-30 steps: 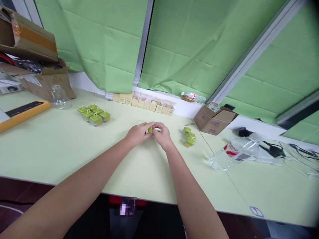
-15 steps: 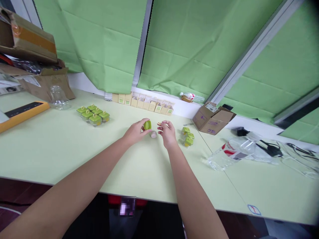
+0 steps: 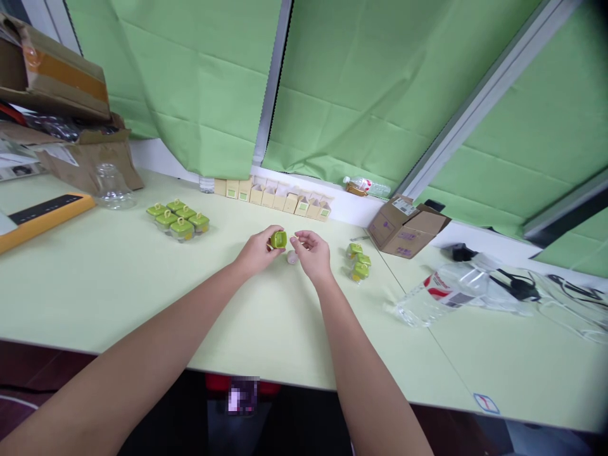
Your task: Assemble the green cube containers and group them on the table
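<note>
Even light, faint shadows, stretched edges.

From my head at six o'clock, the one camera looks forward and down across the near table to green curtains at twelve.

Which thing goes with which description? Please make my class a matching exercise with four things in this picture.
1. Green lid
2. Small cartons
3. Large plastic bottle
4. Cardboard box at the right

A. Brown, with purple print
B. Held in the left hand
C. Wears a red-and-white label
D. Standing side by side in a line

Pairs: 1-B, 2-D, 3-C, 4-A
</note>
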`<action>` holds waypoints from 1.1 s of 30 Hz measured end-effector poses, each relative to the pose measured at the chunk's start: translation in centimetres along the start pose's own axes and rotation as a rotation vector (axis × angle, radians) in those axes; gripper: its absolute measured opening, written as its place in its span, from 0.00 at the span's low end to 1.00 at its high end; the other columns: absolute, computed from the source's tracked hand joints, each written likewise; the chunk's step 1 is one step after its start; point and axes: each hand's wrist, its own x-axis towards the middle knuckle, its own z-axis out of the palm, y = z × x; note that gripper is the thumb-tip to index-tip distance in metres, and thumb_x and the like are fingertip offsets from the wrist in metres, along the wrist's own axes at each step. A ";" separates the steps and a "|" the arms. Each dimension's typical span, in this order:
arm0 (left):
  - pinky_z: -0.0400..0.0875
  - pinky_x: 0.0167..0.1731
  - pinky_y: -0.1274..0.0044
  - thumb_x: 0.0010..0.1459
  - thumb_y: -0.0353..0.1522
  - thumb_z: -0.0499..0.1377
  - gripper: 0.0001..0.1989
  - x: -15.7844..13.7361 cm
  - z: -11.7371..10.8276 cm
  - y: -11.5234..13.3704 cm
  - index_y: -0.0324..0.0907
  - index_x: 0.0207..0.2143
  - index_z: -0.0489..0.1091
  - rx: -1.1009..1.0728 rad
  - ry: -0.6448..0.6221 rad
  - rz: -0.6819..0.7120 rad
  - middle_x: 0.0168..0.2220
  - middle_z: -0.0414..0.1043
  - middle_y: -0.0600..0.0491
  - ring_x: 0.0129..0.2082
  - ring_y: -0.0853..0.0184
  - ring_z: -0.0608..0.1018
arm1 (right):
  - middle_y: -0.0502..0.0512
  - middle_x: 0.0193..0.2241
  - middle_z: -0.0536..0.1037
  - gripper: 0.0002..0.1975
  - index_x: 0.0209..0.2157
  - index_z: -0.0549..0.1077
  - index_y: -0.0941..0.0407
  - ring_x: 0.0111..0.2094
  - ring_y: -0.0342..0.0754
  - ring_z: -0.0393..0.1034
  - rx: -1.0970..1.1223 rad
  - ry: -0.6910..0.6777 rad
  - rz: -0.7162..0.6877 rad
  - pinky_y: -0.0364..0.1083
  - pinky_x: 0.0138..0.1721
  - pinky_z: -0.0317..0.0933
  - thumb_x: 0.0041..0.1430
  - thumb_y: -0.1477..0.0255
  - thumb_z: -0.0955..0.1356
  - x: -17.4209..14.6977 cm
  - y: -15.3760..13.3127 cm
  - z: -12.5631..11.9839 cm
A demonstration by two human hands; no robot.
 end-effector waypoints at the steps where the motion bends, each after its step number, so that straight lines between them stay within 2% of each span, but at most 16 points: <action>1: 0.72 0.36 0.76 0.53 0.35 0.62 0.23 0.0 0.0 -0.1 0.46 0.52 0.67 -0.008 0.009 0.001 0.39 0.74 0.54 0.31 0.69 0.75 | 0.53 0.32 0.76 0.13 0.36 0.76 0.53 0.26 0.44 0.66 -0.036 -0.016 -0.014 0.45 0.28 0.63 0.50 0.61 0.73 -0.1 0.0 0.1; 5: 0.72 0.36 0.77 0.53 0.34 0.62 0.21 0.1 0.1 -0.2 0.45 0.51 0.68 -0.024 0.031 0.019 0.40 0.75 0.53 0.31 0.69 0.76 | 0.52 0.32 0.79 0.10 0.35 0.78 0.52 0.24 0.45 0.66 -0.145 -0.056 -0.070 0.45 0.27 0.63 0.54 0.62 0.71 -0.6 -0.2 0.5; 9: 0.70 0.33 0.78 0.52 0.31 0.61 0.21 -0.1 0.3 -0.1 0.43 0.51 0.69 -0.027 0.015 0.033 0.37 0.75 0.54 0.29 0.70 0.75 | 0.49 0.31 0.80 0.09 0.34 0.79 0.51 0.22 0.43 0.66 -0.271 -0.025 -0.112 0.45 0.29 0.64 0.54 0.64 0.69 -1.1 -0.5 1.0; 13: 0.71 0.35 0.77 0.50 0.25 0.59 0.23 -0.2 0.9 0.1 0.43 0.50 0.72 0.035 0.035 0.100 0.41 0.77 0.52 0.33 0.68 0.77 | 0.46 0.30 0.81 0.08 0.32 0.80 0.51 0.21 0.42 0.67 -0.385 0.021 -0.119 0.43 0.30 0.64 0.52 0.67 0.68 -1.3 -0.7 1.4; 16: 0.73 0.40 0.75 0.49 0.21 0.57 0.26 -0.2 1.1 0.2 0.43 0.51 0.72 0.090 0.076 0.161 0.47 0.77 0.51 0.39 0.66 0.78 | 0.45 0.29 0.81 0.08 0.31 0.80 0.51 0.20 0.41 0.66 -0.384 0.036 -0.105 0.42 0.29 0.63 0.52 0.68 0.68 -1.4 -0.7 1.6; 20: 0.74 0.46 0.74 0.48 0.20 0.58 0.26 -0.1 1.0 0.3 0.41 0.50 0.73 0.122 0.100 0.210 0.49 0.76 0.49 0.45 0.64 0.78 | 0.46 0.30 0.81 0.09 0.32 0.80 0.52 0.19 0.40 0.63 -0.313 0.011 -0.113 0.41 0.27 0.61 0.52 0.69 0.67 -1.4 -0.6 1.9; 26: 0.74 0.48 0.72 0.48 0.19 0.57 0.26 -0.2 1.0 0.5 0.41 0.50 0.74 0.137 0.100 0.218 0.50 0.76 0.48 0.46 0.63 0.78 | 0.46 0.29 0.80 0.10 0.31 0.80 0.51 0.18 0.40 0.61 -0.388 0.027 -0.124 0.42 0.28 0.60 0.53 0.68 0.66 -1.6 -0.6 2.1; 29: 0.74 0.48 0.71 0.47 0.18 0.56 0.26 -0.3 1.0 0.5 0.42 0.50 0.74 0.143 0.093 0.218 0.50 0.76 0.49 0.46 0.63 0.78 | 0.46 0.27 0.79 0.09 0.30 0.80 0.51 0.20 0.42 0.63 -0.448 0.043 -0.160 0.43 0.30 0.61 0.54 0.69 0.66 -1.8 -0.4 2.3; 33: 0.74 0.49 0.72 0.48 0.18 0.55 0.26 -0.3 1.0 0.6 0.41 0.50 0.74 0.150 0.097 0.235 0.50 0.76 0.49 0.46 0.63 0.78 | 0.48 0.30 0.80 0.10 0.30 0.80 0.51 0.25 0.44 0.67 -0.514 0.063 -0.204 0.44 0.34 0.62 0.55 0.71 0.65 -1.9 -0.5 2.5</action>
